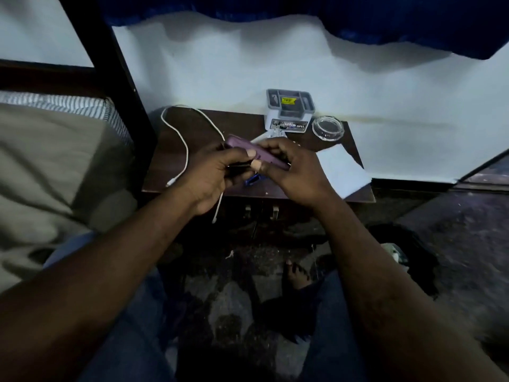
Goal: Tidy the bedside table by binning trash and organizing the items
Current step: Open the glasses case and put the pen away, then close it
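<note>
Holding: left grip (217, 175) and right grip (289, 172) pinch a case (242, 148).
Cable (185, 150): under left grip, may snag.
Ashtray (327, 128): beyond right grip, may get knocked.

On the desk (203, 125) there are one white cable (184, 144), one grey organizer box (289, 108), one glass ashtray (327, 128), one sheet of white paper (344, 169) and one small blue object (253, 180). There are two hands, the left hand (217, 175) and the right hand (292, 172), and between them one purple case (242, 148).
</note>
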